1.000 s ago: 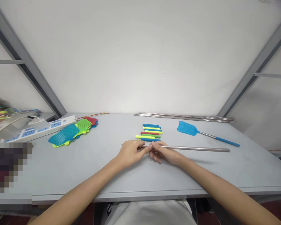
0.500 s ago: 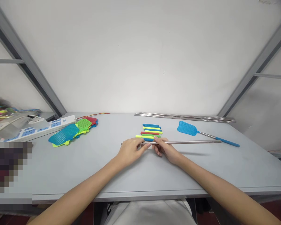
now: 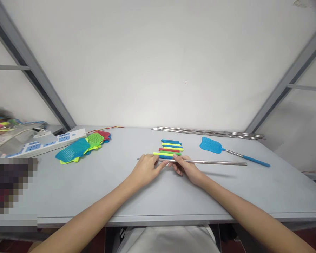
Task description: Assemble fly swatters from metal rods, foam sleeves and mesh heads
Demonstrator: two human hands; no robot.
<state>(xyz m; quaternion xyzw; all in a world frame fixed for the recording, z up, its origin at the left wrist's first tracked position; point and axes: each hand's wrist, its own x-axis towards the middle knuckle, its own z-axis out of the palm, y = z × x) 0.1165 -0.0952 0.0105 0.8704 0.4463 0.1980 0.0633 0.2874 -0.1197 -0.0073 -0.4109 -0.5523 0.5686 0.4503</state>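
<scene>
A thin metal rod (image 3: 216,162) lies level across both hands, just above the table's middle. My left hand (image 3: 146,170) is closed around its left part, thumb along the near side. My right hand (image 3: 185,168) pinches the rod near its middle, with the long bare end reaching to the right. Right behind the hands are several coloured plastic handle tubes (image 3: 171,150) in blue, yellow, red and green, laid in a stack of rows. The nearest blue tube is partly hidden by the fingers.
An assembled blue fly swatter (image 3: 211,144) lies at the right. Several metal rods (image 3: 208,132) rest along the wall. On the left, loose swatter heads (image 3: 73,150) overlap beside a white power strip (image 3: 46,144). Bagged coloured items (image 3: 1,121) sit at the far left of the table (image 3: 94,196).
The rod's right end has dipped slightly, while its left end has risen a little. Both hands keep hold of it in nearly the same place.
</scene>
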